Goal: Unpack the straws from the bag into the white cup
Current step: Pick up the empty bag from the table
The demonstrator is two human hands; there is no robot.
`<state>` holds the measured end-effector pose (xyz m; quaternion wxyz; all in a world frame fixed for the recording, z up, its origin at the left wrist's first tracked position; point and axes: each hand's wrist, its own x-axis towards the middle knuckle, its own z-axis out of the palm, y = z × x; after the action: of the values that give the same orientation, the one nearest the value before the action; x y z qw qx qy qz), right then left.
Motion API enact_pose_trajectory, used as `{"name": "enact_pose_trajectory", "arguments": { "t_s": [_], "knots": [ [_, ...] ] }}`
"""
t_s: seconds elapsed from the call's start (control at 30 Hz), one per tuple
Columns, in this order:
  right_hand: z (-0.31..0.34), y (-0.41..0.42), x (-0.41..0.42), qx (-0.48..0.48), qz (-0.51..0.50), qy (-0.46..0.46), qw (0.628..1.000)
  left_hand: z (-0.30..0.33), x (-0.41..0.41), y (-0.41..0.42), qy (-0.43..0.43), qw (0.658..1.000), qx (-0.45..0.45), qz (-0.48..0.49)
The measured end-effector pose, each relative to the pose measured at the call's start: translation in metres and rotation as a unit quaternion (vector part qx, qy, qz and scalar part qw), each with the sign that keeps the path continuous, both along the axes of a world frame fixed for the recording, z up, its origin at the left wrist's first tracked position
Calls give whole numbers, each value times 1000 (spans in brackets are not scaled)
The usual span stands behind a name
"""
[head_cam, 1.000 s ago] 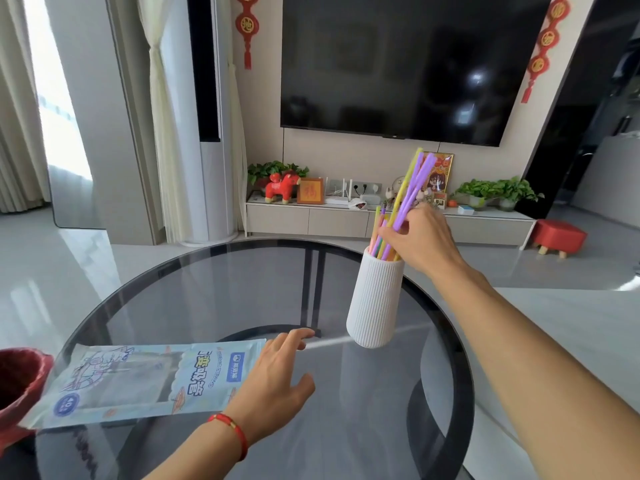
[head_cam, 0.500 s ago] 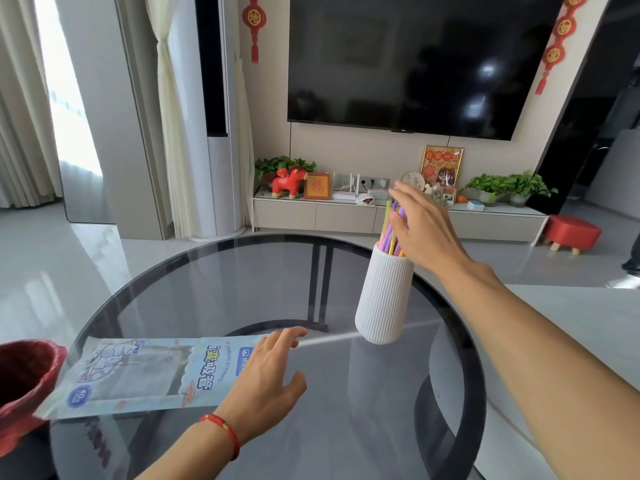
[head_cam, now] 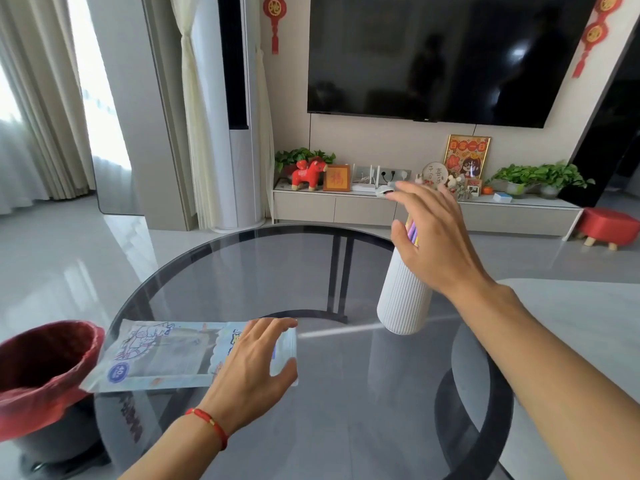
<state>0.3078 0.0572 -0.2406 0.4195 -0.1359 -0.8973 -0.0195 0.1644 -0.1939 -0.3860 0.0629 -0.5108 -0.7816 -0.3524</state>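
A tall ribbed white cup stands on the far right of the round glass table. Purple and yellow straws stick out of its mouth, mostly hidden behind my right hand. That hand is spread flat over the straw tops, fingers apart, gripping nothing. The light blue printed straw bag lies flat at the table's left edge. My left hand, with a red cord at the wrist, rests palm down on the bag's right end, fingers spread.
A bin with a red liner stands just left of the table, below the bag's overhanging corner. A second pale table lies to the right. A TV, a low cabinet and a red stool are far behind.
My right hand let go of the straws, which dropped deep into the cup, and now lies flat over their tops. My left hand slid onto the bag's right end.
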Motion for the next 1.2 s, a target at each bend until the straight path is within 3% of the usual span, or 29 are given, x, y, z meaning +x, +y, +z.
{"name": "enact_pose_trajectory", "arguments": {
  "t_s": [0.17, 0.27, 0.33, 0.4, 0.5, 0.57, 0.73, 0.93, 1.0, 1.07, 1.13, 1.2],
  "knots": [
    [-13, -40, 13, -61, 73, 90, 991, 18, -1, -13, -18, 998, 52, 19],
    [-25, -57, 20, -123, 94, 101, 983, 19, -6, -22, -4, 999, 33, 24],
    [-41, -67, 19, -214, 103, 67, 969, 11, -12, -28, 12, 999, -15, 38],
    [-65, -80, 6, -310, 96, -28, 945, 2, -19, -36, 17, 993, -65, 101],
    [-110, -102, -30, -363, 82, -180, 910, -11, -26, -44, 29, 977, -127, 169],
    [-131, -116, -57, -385, 63, -235, 890, -18, -28, -48, 14, 970, -167, 175],
    [-156, -128, -113, -433, -20, -225, 873, -26, -38, -70, -22, 965, -176, 193],
    [-170, -156, -154, -473, -9, -230, 851, -30, -53, -112, -77, 951, -158, 255],
    [-173, -167, -163, -536, 29, -203, 819, -24, -60, -123, -92, 946, -162, 264],
    [-177, -186, -176, -617, 88, -178, 761, -20, -68, -140, -115, 940, -150, 284],
    [-180, -202, -189, -669, 133, -151, 715, -16, -72, -155, -148, 940, -97, 293],
    [-178, -221, -202, -689, 147, -122, 699, -13, -73, -167, -167, 937, -19, 306]
  ]
}}
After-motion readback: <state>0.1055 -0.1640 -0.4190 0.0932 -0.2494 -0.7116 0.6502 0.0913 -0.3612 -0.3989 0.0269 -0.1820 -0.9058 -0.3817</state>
